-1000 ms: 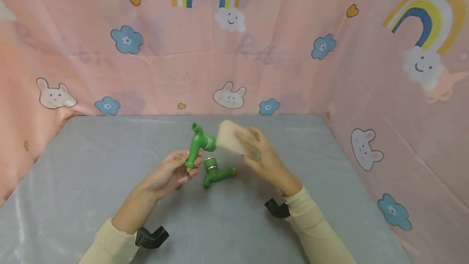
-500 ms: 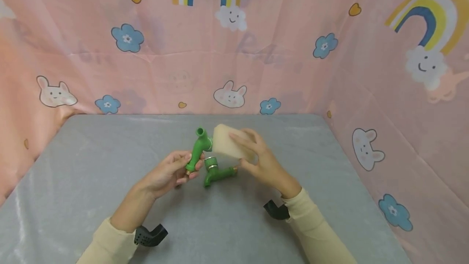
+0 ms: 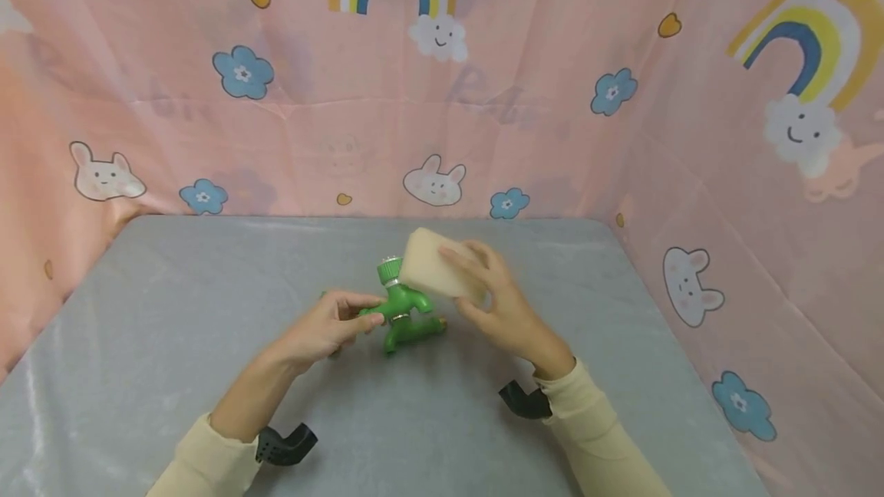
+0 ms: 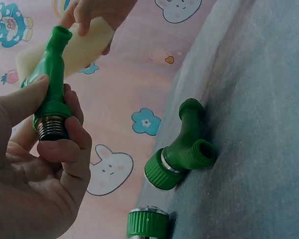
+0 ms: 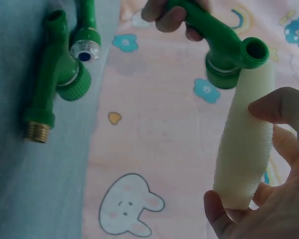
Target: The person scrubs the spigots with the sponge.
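My left hand [image 3: 324,332] pinches a green faucet [image 3: 397,299] by its threaded inlet end, above the table. Its ribbed cap points up and its spout faces right. In my right hand [image 3: 504,317] is a cream sponge block [image 3: 437,263], gripped between thumb and fingers. The sponge lies right against or just beside the faucet's cap; whether they touch I cannot tell. A second green faucet [image 3: 417,330] lies on the table below, partly hidden by the held one. Another green faucet [image 5: 87,30] shows beside it in the right wrist view; my left hand mostly hides it from the head view.
A grey cloth covers the table [image 3: 207,267]. Pink printed fabric [image 3: 311,136] hangs along its back and right side. Black curved mounts [image 3: 286,445] stick out at both sleeve cuffs, low over the table.
My left hand has rolled the faucet over: its spout pointed up before and now faces right, with the cap upward. The sponge shifted slightly left, then back, staying near the faucet.
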Motion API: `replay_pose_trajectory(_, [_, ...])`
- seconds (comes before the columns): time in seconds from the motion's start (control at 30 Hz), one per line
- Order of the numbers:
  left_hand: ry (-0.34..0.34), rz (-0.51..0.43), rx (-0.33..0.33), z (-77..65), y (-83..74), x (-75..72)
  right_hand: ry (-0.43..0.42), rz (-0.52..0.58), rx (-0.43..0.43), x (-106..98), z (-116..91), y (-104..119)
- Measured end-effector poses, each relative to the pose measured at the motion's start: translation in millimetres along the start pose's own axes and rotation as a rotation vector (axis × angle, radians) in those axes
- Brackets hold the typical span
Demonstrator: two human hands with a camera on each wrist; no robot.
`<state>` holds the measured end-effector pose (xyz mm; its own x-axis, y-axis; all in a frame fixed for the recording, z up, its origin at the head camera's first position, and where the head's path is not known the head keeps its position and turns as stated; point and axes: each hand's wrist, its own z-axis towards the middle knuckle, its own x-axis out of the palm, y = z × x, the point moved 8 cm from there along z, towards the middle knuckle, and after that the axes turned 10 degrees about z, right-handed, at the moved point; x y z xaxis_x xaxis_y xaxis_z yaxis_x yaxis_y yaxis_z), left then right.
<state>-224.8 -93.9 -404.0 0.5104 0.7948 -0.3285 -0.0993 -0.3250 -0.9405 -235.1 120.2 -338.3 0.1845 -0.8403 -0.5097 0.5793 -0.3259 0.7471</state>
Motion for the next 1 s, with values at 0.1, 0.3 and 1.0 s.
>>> replay_pose_trajectory(0.1, [-0.023,0.031,0.004,0.3,-0.8,-0.8,0.035,-0.005,0.027,5.2,-0.2,-2.2])
replay_pose_trajectory(0.3, [-0.222,0.209,0.025,-0.2,-6.6,-14.3,0.032,-0.028,0.104,-4.8,-1.1,-15.8])
replay_pose_trajectory(1.0, [-0.551,0.276,-0.055,-14.2,-12.7,-44.9,0.078,0.019,0.16,-7.9,-5.0,-15.4])
